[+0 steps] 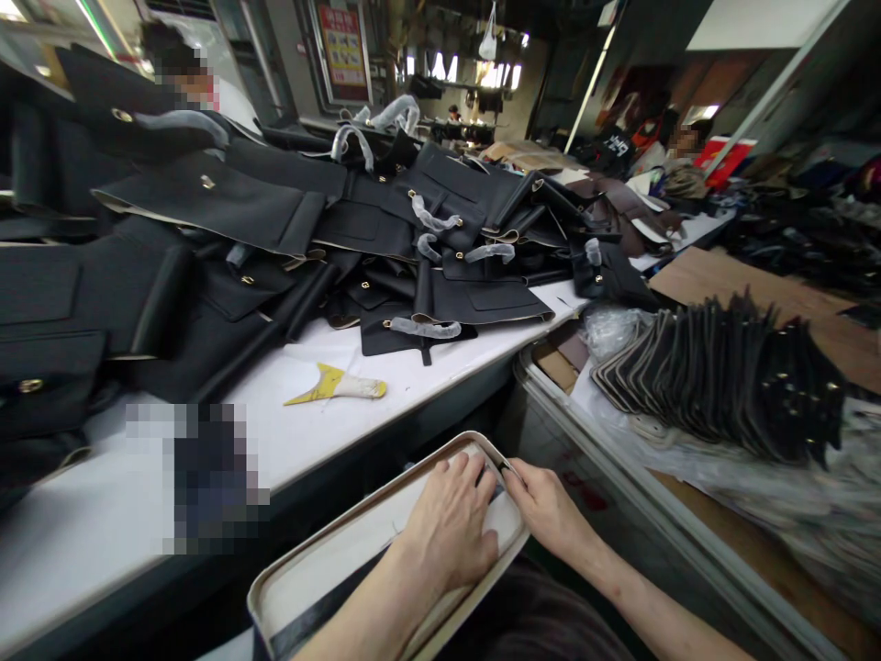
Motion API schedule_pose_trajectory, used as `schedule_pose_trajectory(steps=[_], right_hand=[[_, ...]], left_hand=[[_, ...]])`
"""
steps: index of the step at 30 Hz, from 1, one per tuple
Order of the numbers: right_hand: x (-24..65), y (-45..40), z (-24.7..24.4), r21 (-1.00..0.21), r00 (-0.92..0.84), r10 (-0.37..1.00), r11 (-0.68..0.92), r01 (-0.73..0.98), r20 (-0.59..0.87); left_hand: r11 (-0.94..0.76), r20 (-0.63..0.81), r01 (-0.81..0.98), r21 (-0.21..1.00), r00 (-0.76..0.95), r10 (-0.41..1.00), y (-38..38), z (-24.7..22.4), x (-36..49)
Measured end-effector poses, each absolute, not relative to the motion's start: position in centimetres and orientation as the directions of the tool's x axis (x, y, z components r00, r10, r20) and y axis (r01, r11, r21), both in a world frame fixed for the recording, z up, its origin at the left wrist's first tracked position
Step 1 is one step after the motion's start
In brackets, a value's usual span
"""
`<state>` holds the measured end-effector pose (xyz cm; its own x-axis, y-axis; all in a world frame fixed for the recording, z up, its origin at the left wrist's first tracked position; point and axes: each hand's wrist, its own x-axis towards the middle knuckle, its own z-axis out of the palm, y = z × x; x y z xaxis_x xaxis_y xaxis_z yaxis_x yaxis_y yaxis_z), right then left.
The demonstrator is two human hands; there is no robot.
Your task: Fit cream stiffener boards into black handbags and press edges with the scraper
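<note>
A shallow, round-cornered bag shell (372, 528) with a pale lining and a dark strip inside rests tilted over my lap. My left hand (451, 519) reaches into it, palm down, fingers bent and a little apart against the lining near the far right corner. At that corner, my right hand (540, 500) pinches the rim between thumb and fingers from outside. Its fingertips are partly hidden behind the edge. On the white table beyond lies a flat yellow-and-white piece (344, 384) with a forked end.
Black bag pieces (227, 197) with gold clasps and plastic-wrapped handles pile up along the table (317, 431). To the right, a row of dark flaps (716, 376) stands on a plastic-covered, metal-edged surface. Other people (183, 69) are further back. A blurred patch covers the table's left front.
</note>
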<state>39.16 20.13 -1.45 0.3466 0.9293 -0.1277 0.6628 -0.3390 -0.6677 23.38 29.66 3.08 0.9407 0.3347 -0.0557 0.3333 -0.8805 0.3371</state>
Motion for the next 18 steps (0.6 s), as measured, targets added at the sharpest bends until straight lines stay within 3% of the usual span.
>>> schedule_pose_trajectory(steps=[9, 18], right_hand=[[38.9, 20.6, -2.0, -0.664, 0.356, 0.931, -0.319, 0.677, -0.084], [37.0, 18.8, -2.2, -0.839, 0.508, 0.861, -0.303, 0.453, -0.037]], left_hand=[[-0.929, -0.076, 0.247, 0.276, 0.969, 0.235, 31.1, 4.0, 25.0], [-0.907, -0.02, 0.288, 0.309, 0.955, 0.296, 34.0, 2.7, 26.4]])
